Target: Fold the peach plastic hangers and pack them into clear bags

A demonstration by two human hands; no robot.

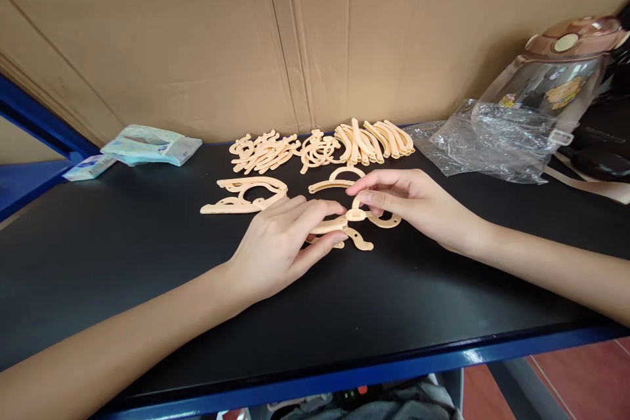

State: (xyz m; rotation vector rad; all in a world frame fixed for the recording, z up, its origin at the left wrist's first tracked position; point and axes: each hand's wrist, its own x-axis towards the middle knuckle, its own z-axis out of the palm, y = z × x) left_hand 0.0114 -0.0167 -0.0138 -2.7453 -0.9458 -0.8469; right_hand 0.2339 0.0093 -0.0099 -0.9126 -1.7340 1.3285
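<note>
My left hand (290,243) grips a peach plastic folding-hanger arm (329,227) between thumb and fingers. My right hand (418,203) pinches a small peach hanger piece with an oval end (356,215), which meets the arm's right end; whether they are joined I cannot tell. Below the arm a wavy piece (361,239) sticks out. A ring-shaped hook piece (386,220) lies under my right fingers. Just behind my hands are a curved arm (331,185) and another hook (347,172). Left of them lies a folded hanger (246,195).
At the back of the black table (275,328) are piles of wavy pieces (266,151), hooks (319,147) and curved arms (374,142). A tissue packet (150,144) lies left. Clear plastic bags (497,141) and a strapped water bottle (561,79) occupy the right. A cardboard wall (221,33) stands behind.
</note>
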